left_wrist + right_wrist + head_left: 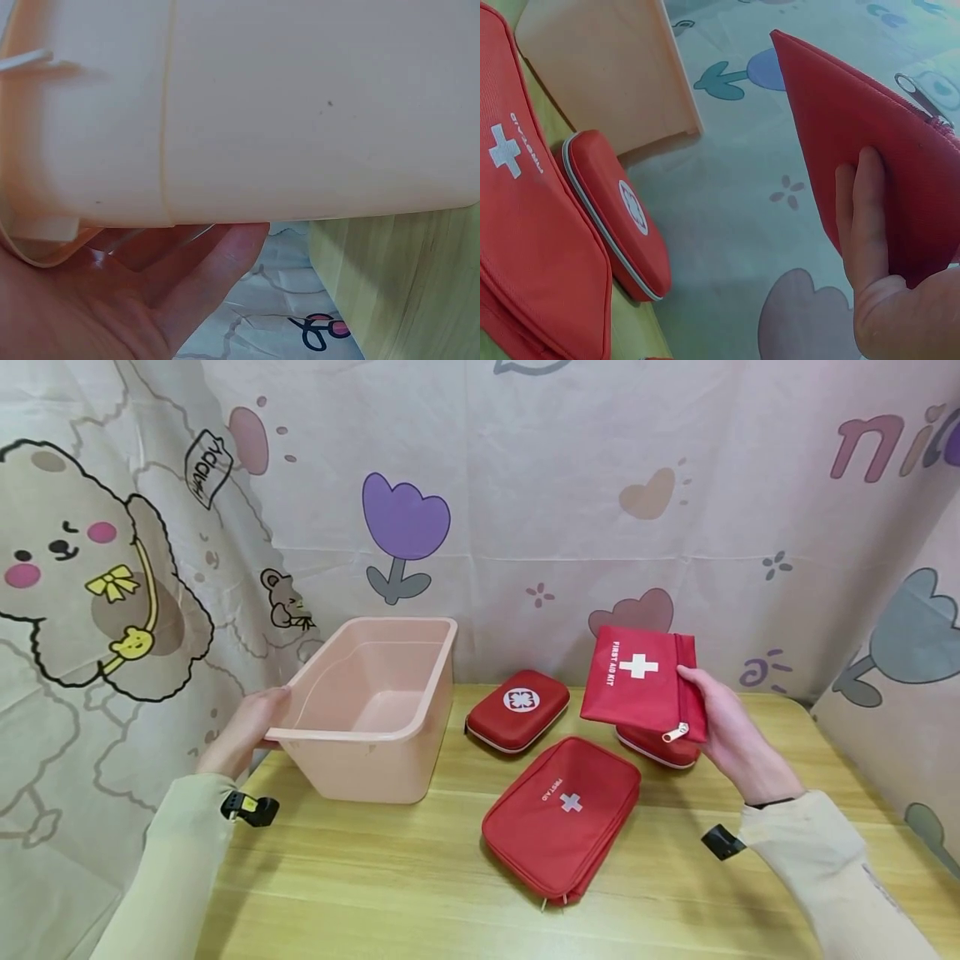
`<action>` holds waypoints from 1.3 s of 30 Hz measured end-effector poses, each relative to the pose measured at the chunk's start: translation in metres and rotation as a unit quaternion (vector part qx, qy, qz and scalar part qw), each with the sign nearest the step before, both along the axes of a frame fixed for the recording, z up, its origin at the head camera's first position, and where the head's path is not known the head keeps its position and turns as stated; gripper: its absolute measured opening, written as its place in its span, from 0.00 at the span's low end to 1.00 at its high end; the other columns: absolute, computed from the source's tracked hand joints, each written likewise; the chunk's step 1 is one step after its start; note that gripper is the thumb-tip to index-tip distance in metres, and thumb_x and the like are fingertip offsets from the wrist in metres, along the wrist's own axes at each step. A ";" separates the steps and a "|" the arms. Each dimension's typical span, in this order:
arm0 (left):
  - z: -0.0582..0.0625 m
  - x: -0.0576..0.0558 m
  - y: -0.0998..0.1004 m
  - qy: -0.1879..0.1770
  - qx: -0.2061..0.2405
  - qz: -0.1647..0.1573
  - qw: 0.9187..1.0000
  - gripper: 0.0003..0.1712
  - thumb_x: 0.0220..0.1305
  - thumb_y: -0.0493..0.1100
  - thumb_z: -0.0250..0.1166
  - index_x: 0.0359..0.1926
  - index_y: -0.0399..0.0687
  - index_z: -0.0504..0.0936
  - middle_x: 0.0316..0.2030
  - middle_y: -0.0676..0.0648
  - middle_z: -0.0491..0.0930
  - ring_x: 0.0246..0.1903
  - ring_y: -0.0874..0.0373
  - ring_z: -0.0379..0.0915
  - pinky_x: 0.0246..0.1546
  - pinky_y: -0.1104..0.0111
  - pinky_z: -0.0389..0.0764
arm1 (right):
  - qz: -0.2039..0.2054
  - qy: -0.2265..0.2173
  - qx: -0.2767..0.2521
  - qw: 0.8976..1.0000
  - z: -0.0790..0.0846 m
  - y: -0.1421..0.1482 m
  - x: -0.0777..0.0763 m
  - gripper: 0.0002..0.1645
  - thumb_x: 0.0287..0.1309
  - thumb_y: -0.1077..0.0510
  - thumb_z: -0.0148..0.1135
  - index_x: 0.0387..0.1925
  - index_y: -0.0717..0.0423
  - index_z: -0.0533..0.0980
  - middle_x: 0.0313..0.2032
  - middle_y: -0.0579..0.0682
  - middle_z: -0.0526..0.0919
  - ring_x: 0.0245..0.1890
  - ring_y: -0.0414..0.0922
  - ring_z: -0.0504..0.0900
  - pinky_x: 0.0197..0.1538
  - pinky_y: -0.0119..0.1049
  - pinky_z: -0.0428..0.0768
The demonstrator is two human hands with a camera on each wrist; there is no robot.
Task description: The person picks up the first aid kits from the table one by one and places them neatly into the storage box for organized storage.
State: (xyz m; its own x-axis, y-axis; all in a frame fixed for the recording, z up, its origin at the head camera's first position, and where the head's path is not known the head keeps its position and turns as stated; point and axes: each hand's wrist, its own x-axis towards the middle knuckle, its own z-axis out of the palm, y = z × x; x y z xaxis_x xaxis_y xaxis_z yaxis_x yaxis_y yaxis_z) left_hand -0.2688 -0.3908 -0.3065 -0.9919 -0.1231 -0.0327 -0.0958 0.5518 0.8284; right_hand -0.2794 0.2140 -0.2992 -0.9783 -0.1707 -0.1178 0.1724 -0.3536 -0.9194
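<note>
My right hand (726,727) holds a flat red first aid pouch (637,681) in the air, thumb on its front by the zipper and fingers against its back in the right wrist view. Partly hidden beneath the pouch lies a red hard case (660,748). My left hand (243,727) grips the near left rim of a pink plastic bin (375,768), its fingers under the rim and along the outer wall in the left wrist view. Between the hands, a larger red first aid bag (558,827) lies flat, and behind it sits another red hard case (517,712) with a white round emblem.
Everything stands on a wooden table (390,893). A printed cloth (525,510) with cartoon figures and flowers hangs behind the table and on both sides. The bin's inside shows no contents in the head view.
</note>
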 end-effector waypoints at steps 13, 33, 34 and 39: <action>-0.002 0.000 -0.003 -0.005 -0.003 -0.005 1.000 0.43 0.76 0.62 0.32 0.72 0.29 0.52 0.60 0.27 0.64 0.37 0.61 0.73 0.35 0.66 0.81 | 0.014 0.026 -0.012 1.000 0.006 -0.016 -0.008 0.22 0.70 0.45 0.56 0.58 0.47 0.63 0.47 0.42 0.78 0.43 0.38 0.81 0.46 0.31 0.81; 0.001 0.001 0.000 -0.008 -0.004 0.001 1.000 0.42 0.76 0.61 0.33 0.72 0.28 0.53 0.59 0.27 0.65 0.38 0.60 0.73 0.36 0.65 0.81 | 0.013 0.035 -0.012 0.999 0.014 -0.045 -0.019 0.20 0.71 0.47 0.55 0.56 0.51 0.64 0.41 0.43 0.81 0.39 0.38 0.83 0.44 0.30 0.81; 0.001 0.002 0.001 -0.009 -0.004 0.002 1.000 0.43 0.76 0.61 0.33 0.72 0.28 0.53 0.59 0.27 0.65 0.38 0.59 0.73 0.37 0.66 0.81 | 0.014 0.035 -0.010 0.999 0.014 -0.047 -0.019 0.20 0.71 0.47 0.55 0.56 0.51 0.64 0.42 0.43 0.80 0.39 0.38 0.82 0.44 0.30 0.81; 0.001 0.003 0.001 -0.010 -0.006 0.004 1.000 0.43 0.76 0.62 0.32 0.72 0.28 0.53 0.59 0.28 0.65 0.42 0.55 0.72 0.36 0.66 0.81 | 0.019 0.034 0.002 0.999 0.014 -0.054 -0.021 0.20 0.71 0.46 0.54 0.56 0.50 0.65 0.44 0.44 0.78 0.40 0.38 0.82 0.44 0.30 0.81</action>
State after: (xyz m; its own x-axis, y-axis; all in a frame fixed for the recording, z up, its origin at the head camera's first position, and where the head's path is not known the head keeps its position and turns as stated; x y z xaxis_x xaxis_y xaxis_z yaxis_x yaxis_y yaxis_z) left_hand -0.2661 -0.3902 -0.3059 -0.9901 -0.1313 -0.0501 -0.1159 0.5617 0.8192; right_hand -0.3008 0.1599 -0.2854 -0.9769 -0.2072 -0.0529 0.1235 -0.3447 -0.9306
